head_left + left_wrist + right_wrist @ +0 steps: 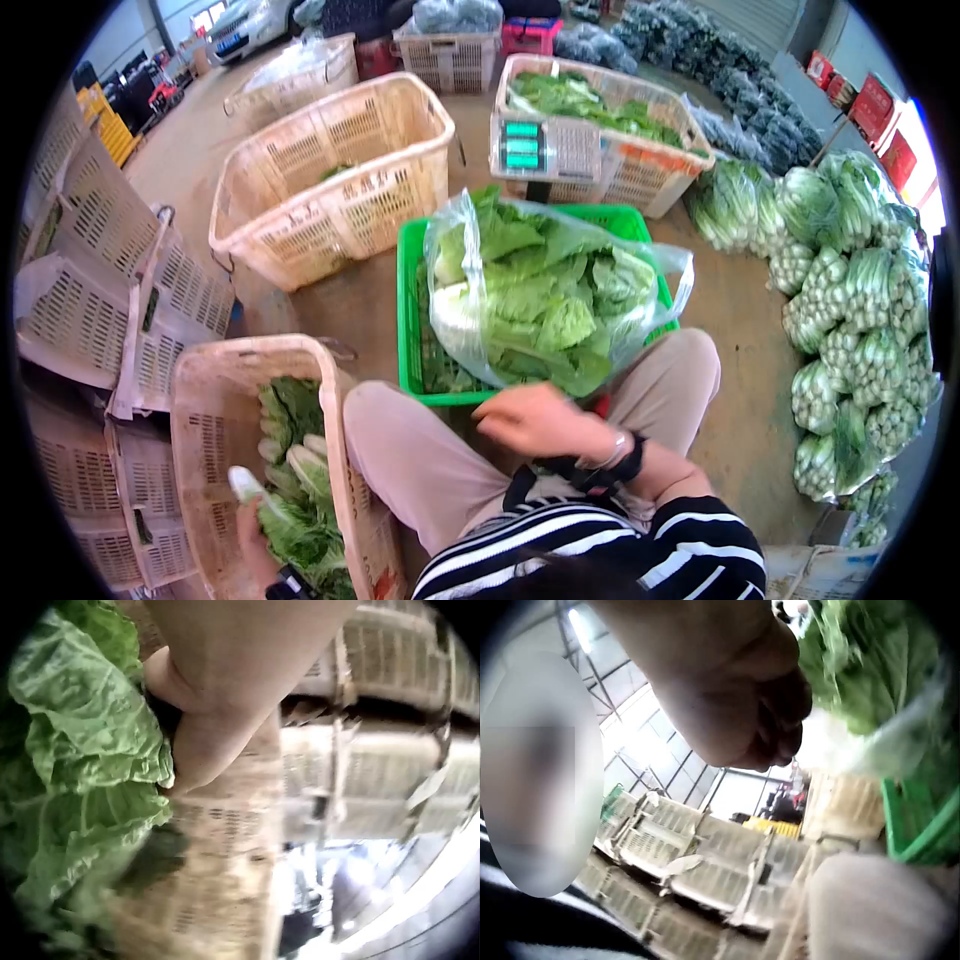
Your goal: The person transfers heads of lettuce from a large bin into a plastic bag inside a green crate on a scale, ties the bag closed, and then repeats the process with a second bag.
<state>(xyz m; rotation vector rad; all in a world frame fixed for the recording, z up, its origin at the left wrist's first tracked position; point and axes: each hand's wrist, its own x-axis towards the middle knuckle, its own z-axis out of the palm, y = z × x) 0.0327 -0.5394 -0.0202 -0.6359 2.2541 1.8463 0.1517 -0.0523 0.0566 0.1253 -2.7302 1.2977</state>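
My left hand [252, 530] reaches down into a cream plastic crate [250, 350] and grips a Chinese cabbage [243, 484] with a white base and green leaves. In the left wrist view, ruffled leaves [90, 712] hide the left fingertips. More cabbages [312, 465] lie in the same crate. My right hand [545, 420], loosely curled and holding nothing, hovers over my lap at the near edge of a green basket [408, 330]. In the basket stands a clear plastic bag [682, 280] packed with leafy cabbages [560, 285].
Beyond the basket stand a mostly bare cream crate [330, 225] and a crate of greens [650, 185] with a scale display [523, 146] in front. Stacked crates [90, 290] line the left side. Bagged vegetables [860, 330] are piled along the right.
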